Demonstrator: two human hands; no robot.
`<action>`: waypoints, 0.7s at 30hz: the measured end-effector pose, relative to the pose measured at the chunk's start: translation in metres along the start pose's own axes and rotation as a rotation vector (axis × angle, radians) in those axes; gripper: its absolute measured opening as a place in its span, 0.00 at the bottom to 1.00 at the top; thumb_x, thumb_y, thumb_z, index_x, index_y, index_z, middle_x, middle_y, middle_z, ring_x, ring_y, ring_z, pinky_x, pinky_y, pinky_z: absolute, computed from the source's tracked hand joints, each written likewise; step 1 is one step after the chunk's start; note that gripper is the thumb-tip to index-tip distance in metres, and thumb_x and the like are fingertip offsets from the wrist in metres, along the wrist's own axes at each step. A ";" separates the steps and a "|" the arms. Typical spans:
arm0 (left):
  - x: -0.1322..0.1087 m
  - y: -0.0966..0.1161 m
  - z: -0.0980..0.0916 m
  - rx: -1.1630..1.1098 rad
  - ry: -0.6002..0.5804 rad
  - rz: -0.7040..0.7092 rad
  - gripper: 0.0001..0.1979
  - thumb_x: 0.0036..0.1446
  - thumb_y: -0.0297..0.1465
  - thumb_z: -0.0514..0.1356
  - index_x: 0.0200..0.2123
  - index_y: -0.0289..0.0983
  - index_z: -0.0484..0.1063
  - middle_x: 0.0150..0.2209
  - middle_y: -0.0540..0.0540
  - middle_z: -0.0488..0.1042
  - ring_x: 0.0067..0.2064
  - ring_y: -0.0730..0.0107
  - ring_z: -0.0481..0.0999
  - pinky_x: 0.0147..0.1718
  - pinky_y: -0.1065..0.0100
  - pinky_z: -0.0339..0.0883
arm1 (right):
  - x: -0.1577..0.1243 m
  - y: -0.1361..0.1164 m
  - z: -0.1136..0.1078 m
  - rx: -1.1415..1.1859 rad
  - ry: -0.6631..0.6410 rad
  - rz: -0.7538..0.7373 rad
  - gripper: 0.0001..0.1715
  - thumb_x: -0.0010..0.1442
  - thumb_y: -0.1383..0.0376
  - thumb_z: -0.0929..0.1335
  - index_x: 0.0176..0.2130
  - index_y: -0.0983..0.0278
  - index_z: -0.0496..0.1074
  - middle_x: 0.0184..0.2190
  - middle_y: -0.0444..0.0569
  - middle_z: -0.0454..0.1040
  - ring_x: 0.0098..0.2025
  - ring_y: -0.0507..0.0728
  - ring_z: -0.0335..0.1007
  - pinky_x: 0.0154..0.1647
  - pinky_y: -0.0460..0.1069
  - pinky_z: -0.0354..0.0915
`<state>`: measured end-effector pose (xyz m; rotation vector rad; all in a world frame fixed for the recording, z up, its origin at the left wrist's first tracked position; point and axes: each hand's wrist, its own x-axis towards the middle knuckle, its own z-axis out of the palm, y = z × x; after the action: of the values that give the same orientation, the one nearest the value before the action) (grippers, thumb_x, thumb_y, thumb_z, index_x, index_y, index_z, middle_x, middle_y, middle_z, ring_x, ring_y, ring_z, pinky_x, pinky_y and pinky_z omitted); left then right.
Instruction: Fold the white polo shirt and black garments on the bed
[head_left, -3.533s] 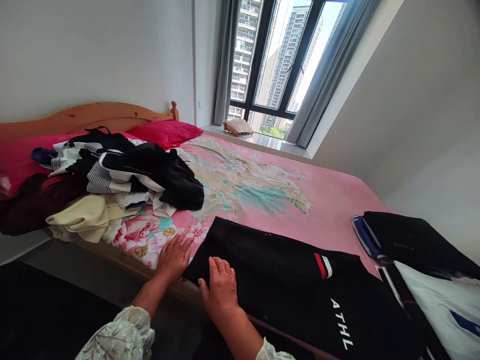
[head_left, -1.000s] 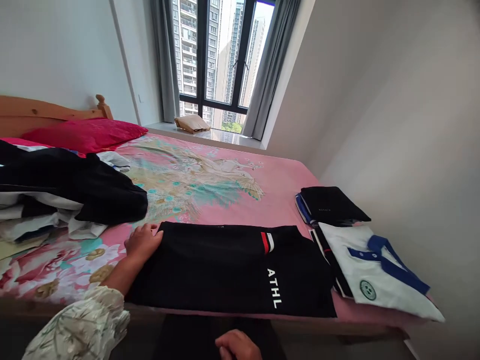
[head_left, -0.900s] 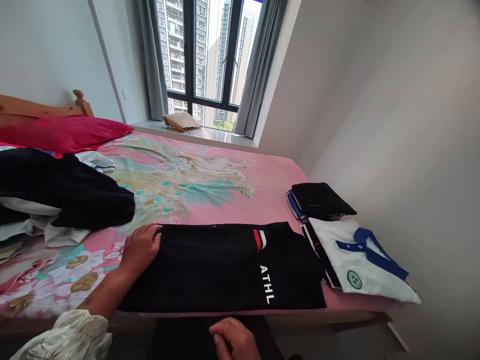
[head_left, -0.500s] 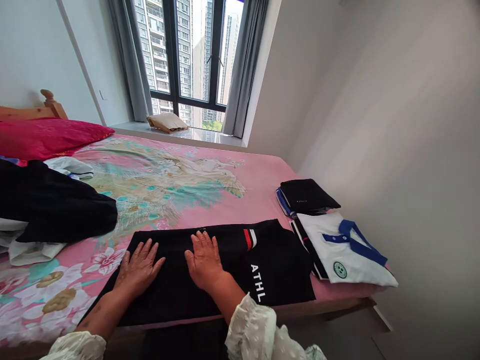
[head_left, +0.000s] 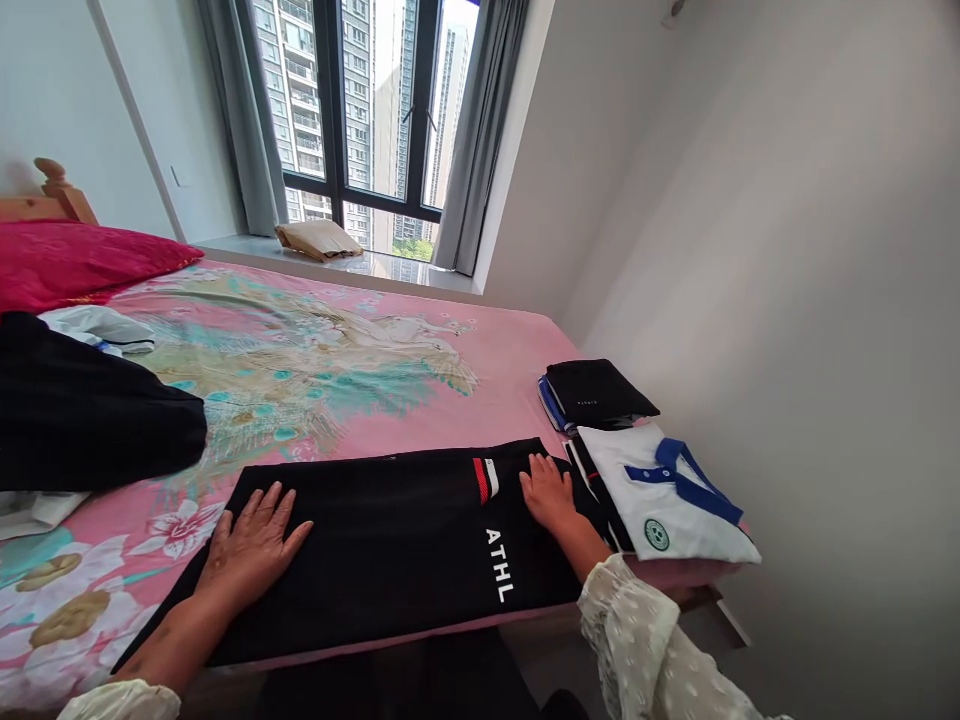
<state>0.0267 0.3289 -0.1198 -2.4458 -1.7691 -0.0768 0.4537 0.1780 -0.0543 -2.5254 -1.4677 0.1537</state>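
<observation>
A black shirt [head_left: 375, 540] with white "ATHL" lettering and a red and white stripe patch lies folded lengthwise along the bed's front edge. Flat on its left end rests my left hand [head_left: 253, 545], fingers stretched out. My right hand [head_left: 549, 492] lies on the right end, beyond the stripe patch, its fingers extended and holding nothing. Just right of that hand is a white polo shirt [head_left: 619, 470] with a blue collar and a round green badge, folded on top of other dark garments.
Behind the polo sits a folded black garment [head_left: 600, 390] on a blue one. A heap of black clothing [head_left: 97, 410] and a white garment [head_left: 97, 325] lie at left, near a red pillow [head_left: 90, 262]. The wall [head_left: 787, 300] borders the bed's right side.
My right hand has slid right along the black shirt, from its middle to the right end. My left hand stays on the left end. The view has shifted slightly right.
</observation>
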 end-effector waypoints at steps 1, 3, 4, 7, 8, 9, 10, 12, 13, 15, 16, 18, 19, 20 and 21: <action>0.001 -0.001 0.001 0.002 0.001 0.007 0.37 0.56 0.46 0.42 0.64 0.33 0.53 0.68 0.42 0.45 0.68 0.53 0.41 0.62 0.48 0.34 | -0.008 -0.005 -0.002 0.016 0.016 -0.057 0.30 0.66 0.59 0.54 0.63 0.68 0.55 0.65 0.57 0.51 0.67 0.63 0.40 0.64 0.67 0.39; 0.002 -0.002 0.003 0.011 -0.009 0.017 0.37 0.55 0.45 0.42 0.64 0.33 0.54 0.68 0.41 0.45 0.68 0.53 0.40 0.62 0.47 0.34 | -0.027 -0.012 -0.004 0.079 0.074 -0.189 0.27 0.65 0.60 0.56 0.61 0.63 0.60 0.64 0.51 0.55 0.67 0.59 0.42 0.65 0.63 0.41; 0.003 -0.003 0.005 0.012 -0.017 0.021 0.37 0.55 0.45 0.42 0.64 0.33 0.54 0.68 0.41 0.44 0.68 0.53 0.39 0.62 0.48 0.34 | -0.038 -0.010 -0.004 0.130 0.130 -0.239 0.25 0.65 0.61 0.56 0.59 0.62 0.63 0.62 0.51 0.58 0.66 0.59 0.46 0.65 0.62 0.43; 0.005 -0.004 0.007 0.000 -0.023 0.019 0.37 0.55 0.46 0.41 0.64 0.34 0.53 0.68 0.42 0.43 0.68 0.54 0.39 0.62 0.48 0.34 | -0.071 0.019 -0.001 0.328 0.396 -0.227 0.23 0.64 0.60 0.57 0.52 0.65 0.69 0.54 0.55 0.68 0.59 0.59 0.59 0.61 0.60 0.53; 0.006 -0.004 0.007 -0.008 -0.018 0.016 0.37 0.55 0.46 0.41 0.64 0.34 0.53 0.68 0.42 0.44 0.68 0.54 0.39 0.62 0.48 0.34 | -0.081 0.036 0.001 0.395 0.482 -0.164 0.22 0.63 0.59 0.57 0.50 0.65 0.69 0.52 0.56 0.70 0.56 0.60 0.62 0.59 0.59 0.57; 0.007 -0.004 0.008 -0.017 -0.008 0.016 0.37 0.55 0.46 0.41 0.64 0.34 0.53 0.68 0.42 0.44 0.68 0.54 0.40 0.62 0.48 0.34 | -0.092 0.054 0.005 0.465 0.546 -0.087 0.23 0.63 0.57 0.58 0.49 0.66 0.70 0.49 0.57 0.71 0.53 0.60 0.65 0.55 0.58 0.61; 0.007 -0.003 0.008 -0.025 0.005 0.012 0.37 0.55 0.47 0.41 0.64 0.34 0.54 0.68 0.42 0.45 0.68 0.54 0.40 0.62 0.48 0.35 | -0.102 0.073 0.010 0.530 0.581 -0.003 0.23 0.62 0.56 0.59 0.49 0.66 0.70 0.48 0.58 0.72 0.50 0.60 0.68 0.52 0.57 0.64; 0.007 -0.003 0.008 -0.039 0.027 0.011 0.37 0.55 0.47 0.42 0.63 0.33 0.55 0.68 0.41 0.46 0.68 0.52 0.41 0.62 0.47 0.35 | -0.122 0.105 0.022 0.623 0.598 0.150 0.24 0.60 0.53 0.60 0.47 0.67 0.70 0.44 0.58 0.73 0.45 0.61 0.70 0.46 0.56 0.67; 0.008 -0.003 0.008 -0.045 0.033 0.017 0.36 0.55 0.46 0.43 0.63 0.32 0.55 0.68 0.41 0.46 0.68 0.52 0.41 0.62 0.47 0.35 | -0.131 0.118 0.028 0.649 0.601 0.202 0.25 0.59 0.53 0.61 0.45 0.67 0.71 0.43 0.58 0.74 0.44 0.61 0.71 0.44 0.56 0.68; 0.008 -0.004 0.007 -0.052 0.038 0.032 0.36 0.55 0.45 0.43 0.63 0.32 0.56 0.68 0.40 0.47 0.68 0.51 0.42 0.62 0.46 0.36 | -0.147 0.129 0.038 0.649 0.628 0.247 0.25 0.56 0.51 0.62 0.42 0.67 0.72 0.41 0.58 0.75 0.43 0.62 0.71 0.42 0.56 0.68; 0.009 -0.005 0.005 -0.060 0.033 0.040 0.35 0.56 0.45 0.43 0.63 0.33 0.56 0.68 0.40 0.47 0.68 0.51 0.42 0.62 0.46 0.37 | -0.154 0.128 0.040 0.629 0.651 0.242 0.25 0.56 0.51 0.62 0.41 0.67 0.72 0.40 0.58 0.75 0.42 0.63 0.71 0.42 0.57 0.68; 0.009 -0.005 -0.002 -0.093 0.021 0.043 0.35 0.57 0.46 0.42 0.63 0.34 0.56 0.67 0.39 0.47 0.68 0.51 0.42 0.62 0.46 0.38 | -0.164 0.115 0.039 0.584 0.676 0.172 0.23 0.58 0.52 0.61 0.42 0.66 0.72 0.41 0.58 0.74 0.44 0.63 0.70 0.45 0.59 0.67; 0.009 -0.006 -0.006 -0.117 0.020 0.040 0.35 0.57 0.46 0.41 0.63 0.34 0.56 0.67 0.38 0.47 0.68 0.51 0.43 0.62 0.46 0.39 | -0.168 0.105 0.036 0.560 0.673 0.113 0.21 0.59 0.54 0.61 0.43 0.65 0.72 0.43 0.57 0.74 0.46 0.62 0.69 0.47 0.59 0.66; 0.009 -0.005 -0.010 -0.139 0.028 0.037 0.34 0.58 0.46 0.40 0.63 0.34 0.56 0.67 0.38 0.48 0.68 0.51 0.43 0.62 0.46 0.40 | -0.170 0.092 0.032 0.537 0.658 0.041 0.19 0.61 0.57 0.60 0.44 0.65 0.71 0.44 0.56 0.73 0.48 0.62 0.68 0.50 0.60 0.65; 0.008 -0.005 -0.014 -0.156 0.044 0.038 0.34 0.59 0.46 0.40 0.63 0.35 0.56 0.67 0.38 0.48 0.68 0.52 0.43 0.62 0.45 0.39 | -0.172 0.080 0.028 0.514 0.633 -0.038 0.17 0.61 0.60 0.60 0.45 0.64 0.71 0.46 0.56 0.72 0.50 0.61 0.67 0.52 0.60 0.64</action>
<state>0.0248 0.3366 -0.1043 -2.5613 -1.7597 -0.2735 0.4302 -0.0062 -0.1033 -1.8824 -1.0483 -0.2292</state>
